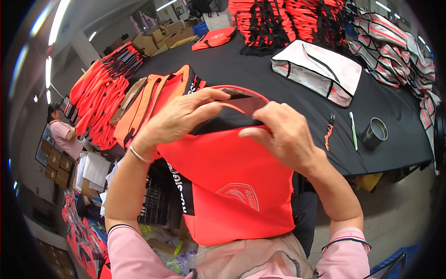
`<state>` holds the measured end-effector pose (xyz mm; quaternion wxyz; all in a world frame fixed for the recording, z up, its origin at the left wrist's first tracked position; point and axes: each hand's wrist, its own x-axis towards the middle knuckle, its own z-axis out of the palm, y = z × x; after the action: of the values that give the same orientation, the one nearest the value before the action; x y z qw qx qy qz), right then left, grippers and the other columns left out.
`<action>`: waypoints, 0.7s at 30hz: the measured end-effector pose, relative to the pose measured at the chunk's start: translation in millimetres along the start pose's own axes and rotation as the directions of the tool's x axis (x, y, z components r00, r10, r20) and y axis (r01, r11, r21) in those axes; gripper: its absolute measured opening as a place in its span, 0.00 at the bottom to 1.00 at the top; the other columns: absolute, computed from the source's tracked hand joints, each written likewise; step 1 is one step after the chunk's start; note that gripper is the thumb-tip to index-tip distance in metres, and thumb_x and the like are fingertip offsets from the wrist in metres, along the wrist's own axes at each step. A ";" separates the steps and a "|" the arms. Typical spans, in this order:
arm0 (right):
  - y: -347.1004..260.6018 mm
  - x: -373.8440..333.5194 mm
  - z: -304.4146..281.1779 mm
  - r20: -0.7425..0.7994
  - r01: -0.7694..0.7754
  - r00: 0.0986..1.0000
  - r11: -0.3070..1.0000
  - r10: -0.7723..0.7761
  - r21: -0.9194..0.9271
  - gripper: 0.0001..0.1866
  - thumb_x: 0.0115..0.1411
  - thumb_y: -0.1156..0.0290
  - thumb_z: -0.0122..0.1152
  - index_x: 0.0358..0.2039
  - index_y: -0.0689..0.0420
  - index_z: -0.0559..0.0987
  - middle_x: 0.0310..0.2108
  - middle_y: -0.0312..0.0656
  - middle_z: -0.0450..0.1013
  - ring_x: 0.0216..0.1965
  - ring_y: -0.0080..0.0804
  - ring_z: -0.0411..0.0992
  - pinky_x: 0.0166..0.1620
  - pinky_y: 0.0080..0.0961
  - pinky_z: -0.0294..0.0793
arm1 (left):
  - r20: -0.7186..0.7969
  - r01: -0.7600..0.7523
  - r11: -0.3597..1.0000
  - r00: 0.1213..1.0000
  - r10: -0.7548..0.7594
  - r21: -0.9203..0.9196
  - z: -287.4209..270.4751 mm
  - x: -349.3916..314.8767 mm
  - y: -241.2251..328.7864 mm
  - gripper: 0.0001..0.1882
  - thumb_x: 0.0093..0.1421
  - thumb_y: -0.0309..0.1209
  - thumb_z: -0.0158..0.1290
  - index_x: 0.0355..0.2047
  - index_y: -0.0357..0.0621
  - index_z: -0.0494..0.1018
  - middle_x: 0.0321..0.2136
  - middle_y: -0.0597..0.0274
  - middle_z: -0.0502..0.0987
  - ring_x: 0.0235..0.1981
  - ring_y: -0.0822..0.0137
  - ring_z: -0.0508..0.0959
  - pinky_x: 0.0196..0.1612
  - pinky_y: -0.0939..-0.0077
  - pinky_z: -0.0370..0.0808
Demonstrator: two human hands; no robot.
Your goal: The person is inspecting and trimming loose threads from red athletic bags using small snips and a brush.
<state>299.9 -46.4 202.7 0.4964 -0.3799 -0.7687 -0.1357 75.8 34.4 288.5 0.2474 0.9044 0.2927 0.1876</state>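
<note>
Left hand: my left hand grips the top edge of the orange-red bag, fingers curled over the black band at its mouth, thumb underneath. A thin bracelet sits on that wrist.
Right hand: my right hand pinches the same top edge from the other side, fingers closed on the fabric, just beside my left.
Bag: it hangs in front of my chest, held up off the table, above its near edge. Its mouth is pulled partly open between my hands; a red-trimmed rim arcs above my fingers. A pale emblem shows on its front and a black strip runs down its left side.
Near left corner: a stack of orange bags lies flat, just behind my left hand.
Left edge: a heap of orange-red bags hangs over the side.
Middle: a white bag with black and red trim lies flat, well apart from my hands.
Far edge: piles of red-and-black bags and striped grey ones.
Near right corner: a dark tin cup, a green pen and small snips with an orange cord lie side by side.
Far left: another person in pink stands by cardboard boxes.
</note>
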 end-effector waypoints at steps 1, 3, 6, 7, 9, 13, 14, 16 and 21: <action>1.3 2.5 -4.6 -0.092 0.022 0.996 0.998 -0.017 0.060 0.15 0.54 0.61 0.70 0.29 0.57 0.74 0.25 0.41 0.72 0.26 0.40 0.73 0.31 0.34 0.71 | 0.134 0.050 0.999 0.990 -0.050 -0.004 -15.7 -11.6 -13.2 0.24 0.67 0.46 0.49 0.52 0.38 0.72 0.48 0.51 0.76 0.47 0.59 0.76 0.52 0.70 0.71; 1.5 2.6 -8.4 -0.117 -0.034 0.992 0.993 0.048 0.116 0.13 0.56 0.64 0.69 0.26 0.58 0.74 0.21 0.42 0.70 0.21 0.39 0.70 0.26 0.31 0.69 | 0.135 -0.085 0.980 0.989 0.061 0.182 -28.8 -45.9 -62.7 0.21 0.66 0.45 0.52 0.44 0.36 0.75 0.36 0.55 0.76 0.37 0.66 0.75 0.43 0.73 0.71; 29.6 -7.2 -1.2 -0.168 -0.074 0.983 0.997 0.072 -0.009 0.15 0.60 0.67 0.66 0.19 0.57 0.72 0.16 0.40 0.67 0.18 0.38 0.68 0.23 0.31 0.66 | 0.040 0.172 0.980 0.983 -0.177 0.103 -32.6 -62.6 -58.0 0.19 0.66 0.42 0.53 0.29 0.35 0.73 0.21 0.65 0.66 0.24 0.75 0.65 0.28 0.76 0.64; 48.3 -15.8 -2.8 -0.131 -0.115 0.987 0.979 0.093 -0.169 0.18 0.63 0.66 0.62 0.18 0.56 0.71 0.16 0.40 0.65 0.17 0.39 0.66 0.22 0.32 0.65 | 0.036 0.176 0.979 0.983 -0.180 0.101 -28.7 -71.5 -50.1 0.19 0.66 0.42 0.53 0.29 0.35 0.73 0.21 0.65 0.66 0.24 0.75 0.65 0.28 0.76 0.64; 68.5 -30.8 3.4 -0.098 -0.084 0.993 0.981 0.067 -0.178 0.20 0.65 0.64 0.59 0.17 0.55 0.69 0.15 0.41 0.65 0.16 0.41 0.65 0.21 0.33 0.64 | -0.004 0.171 0.981 0.985 -0.172 -0.090 -19.3 -76.5 -46.9 0.23 0.67 0.39 0.53 0.19 0.37 0.66 0.16 0.71 0.53 0.20 0.79 0.54 0.22 0.76 0.53; 65.3 -18.8 8.2 -0.035 -0.125 0.992 0.949 0.120 -0.291 0.19 0.65 0.60 0.59 0.18 0.54 0.72 0.17 0.39 0.68 0.19 0.39 0.69 0.24 0.34 0.66 | -0.145 0.083 0.992 0.985 -0.096 -0.093 -11.7 -81.4 -59.0 0.23 0.70 0.36 0.49 0.18 0.38 0.62 0.16 0.73 0.53 0.20 0.80 0.53 0.20 0.77 0.52; 64.3 -12.6 9.0 -0.035 -0.051 0.999 0.950 0.042 -0.310 0.18 0.64 0.57 0.58 0.20 0.53 0.74 0.18 0.38 0.69 0.21 0.37 0.70 0.26 0.33 0.68 | -0.207 0.038 0.995 0.977 -0.056 -0.091 -8.5 -75.0 -55.0 0.22 0.70 0.34 0.48 0.18 0.38 0.60 0.16 0.73 0.52 0.19 0.80 0.53 0.20 0.76 0.52; 53.2 9.1 28.3 -0.099 0.192 0.967 0.926 -0.235 -0.325 0.19 0.62 0.49 0.55 0.29 0.52 0.78 0.22 0.35 0.73 0.26 0.34 0.73 0.33 0.33 0.70 | -0.233 0.023 1.000 0.972 -0.022 0.003 -9.4 -65.7 -51.3 0.21 0.69 0.31 0.46 0.19 0.37 0.59 0.16 0.66 0.51 0.18 0.77 0.53 0.20 0.73 0.53; 2.4 17.7 60.9 0.375 0.018 0.926 0.985 0.047 -0.169 0.25 0.56 0.42 0.60 0.24 0.53 0.72 0.20 0.37 0.71 0.27 0.39 0.75 0.36 0.36 0.73 | -0.245 -0.010 0.975 0.967 0.065 0.222 -4.6 -74.4 -65.9 0.21 0.69 0.31 0.44 0.19 0.37 0.57 0.15 0.62 0.51 0.18 0.74 0.53 0.21 0.69 0.51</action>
<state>257.7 -1.1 189.0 0.3062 -0.4454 -0.8326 -0.1211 -11.6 36.2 241.0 0.1034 0.9005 0.3233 0.2718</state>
